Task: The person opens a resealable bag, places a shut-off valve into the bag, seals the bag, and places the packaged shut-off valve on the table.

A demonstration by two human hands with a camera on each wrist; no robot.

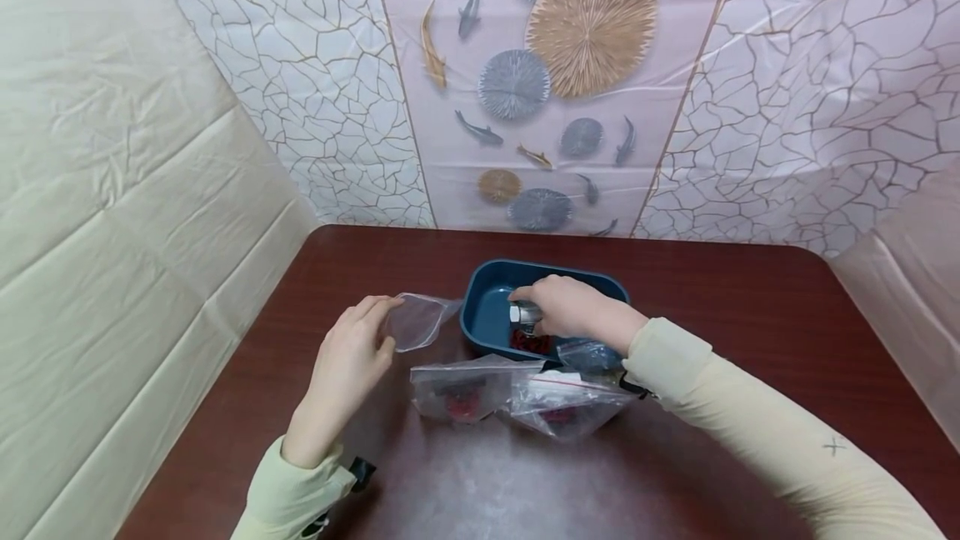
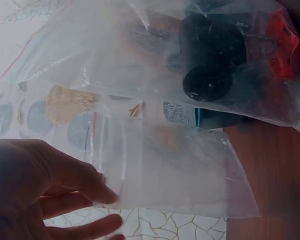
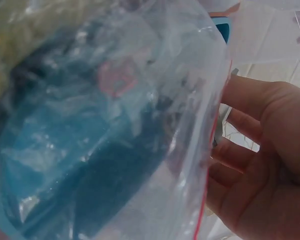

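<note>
My left hand (image 1: 352, 352) is to the left of the blue bin (image 1: 468, 319). Its fingertips pinch the mouth edge of a clear zip bag (image 1: 415, 325), seen from close by as a flat see-through bag (image 2: 180, 170) in the left wrist view. My right hand (image 1: 573, 307) reaches over the bin and grips a shiny metal fitting (image 1: 525, 315). Below the fitting, dark red small pieces (image 1: 530, 343) lie in the bin. In the right wrist view a plastic bag covers much of the scene, and the fitting is mostly hidden behind my right hand (image 3: 270, 155).
Along the bin's near side stand clear zip bags: one with a red thing inside (image 1: 461, 398), another with a red seal line (image 1: 566, 415), and a crumpled one (image 1: 588, 355) by my right wrist. The dark red table (image 1: 720, 298) ends at a patterned back wall (image 1: 360, 123).
</note>
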